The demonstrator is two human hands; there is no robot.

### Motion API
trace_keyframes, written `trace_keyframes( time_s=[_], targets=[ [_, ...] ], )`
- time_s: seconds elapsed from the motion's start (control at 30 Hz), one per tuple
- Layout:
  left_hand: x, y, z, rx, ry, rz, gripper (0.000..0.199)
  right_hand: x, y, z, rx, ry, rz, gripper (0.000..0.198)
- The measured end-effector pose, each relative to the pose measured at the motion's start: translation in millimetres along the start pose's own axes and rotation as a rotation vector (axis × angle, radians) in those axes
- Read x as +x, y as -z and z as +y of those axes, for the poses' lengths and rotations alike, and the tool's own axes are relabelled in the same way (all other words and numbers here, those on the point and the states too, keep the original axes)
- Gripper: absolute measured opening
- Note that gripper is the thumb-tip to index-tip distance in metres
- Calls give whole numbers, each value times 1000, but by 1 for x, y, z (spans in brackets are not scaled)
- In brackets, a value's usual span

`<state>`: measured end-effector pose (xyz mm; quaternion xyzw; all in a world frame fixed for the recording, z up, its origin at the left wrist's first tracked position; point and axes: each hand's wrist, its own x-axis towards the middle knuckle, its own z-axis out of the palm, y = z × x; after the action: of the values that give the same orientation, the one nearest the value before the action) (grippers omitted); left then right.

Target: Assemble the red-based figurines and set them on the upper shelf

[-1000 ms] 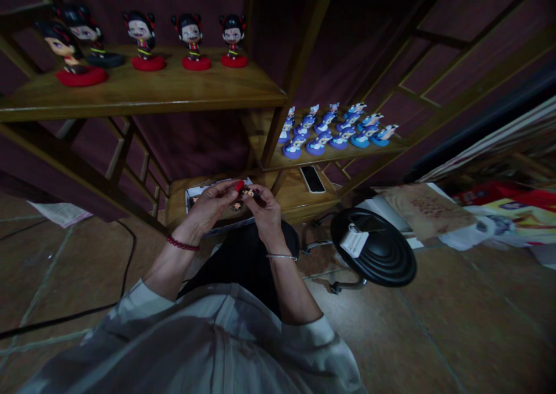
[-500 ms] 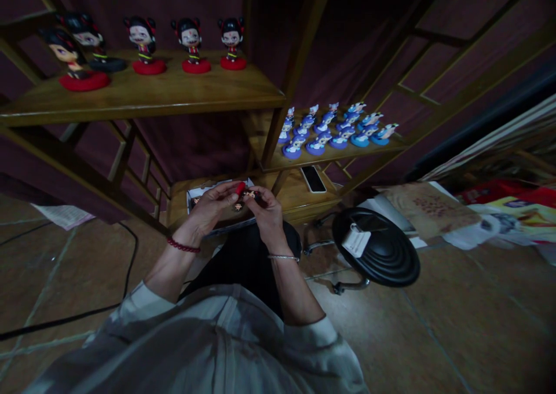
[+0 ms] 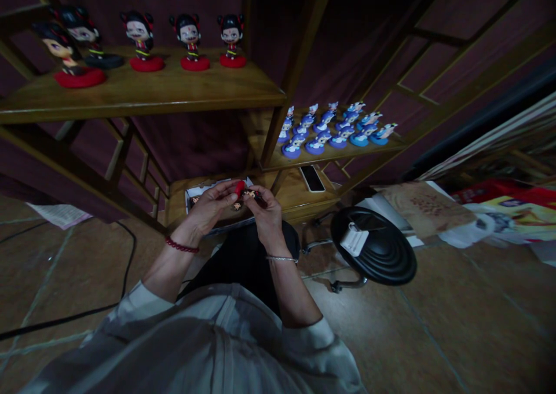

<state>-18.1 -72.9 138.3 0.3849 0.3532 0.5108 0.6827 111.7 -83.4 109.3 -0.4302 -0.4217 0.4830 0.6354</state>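
Between thumb and fingers, my left hand [image 3: 212, 208] grips a small red base [image 3: 239, 188], round-edged like those under the shelf figurines. My right hand [image 3: 268, 215] is closed on a small figurine [image 3: 251, 195] with a light face and dark hair, mostly covered by the fingers. The two pieces are close together; whether they touch I cannot tell. Beneath the hands lies a shallow white box [image 3: 188, 200] on the low wooden shelf. Another small figurine [image 3: 237, 207] shows just below my fingers, and one more [image 3: 195, 199] lies at the box's left end.
Several black-haired figurines [image 3: 190, 40] stand on the upper shelf [image 3: 174, 95]. Several blue and purple figurines [image 3: 317, 142] fill the right shelf. A phone [image 3: 313, 179] lies below them. To my right is a black stool [image 3: 382, 249] with a white tag [image 3: 355, 240]; a cable [image 3: 129, 261] crosses the floor at left.
The view has shifted very slightly. Both hands keep almost the same pose, still holding the red base and the figurine close together.
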Motion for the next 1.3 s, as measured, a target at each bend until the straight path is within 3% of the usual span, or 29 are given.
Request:
trace_keyframes(
  time_s=[0.43, 0.7, 1.3],
  targets=[
    [0, 0, 0, 42, -4, -17, 36, -3, 4, -3, -97, 121, -22, 19],
    [-2, 0, -1, 121, -23, -42, 33, -5, 9, -1, -322, 224, 0, 16],
    [-2, -3, -6, 154, -16, -37, 30, -8, 16, -17, -562, 356, -18, 15]
  ],
)
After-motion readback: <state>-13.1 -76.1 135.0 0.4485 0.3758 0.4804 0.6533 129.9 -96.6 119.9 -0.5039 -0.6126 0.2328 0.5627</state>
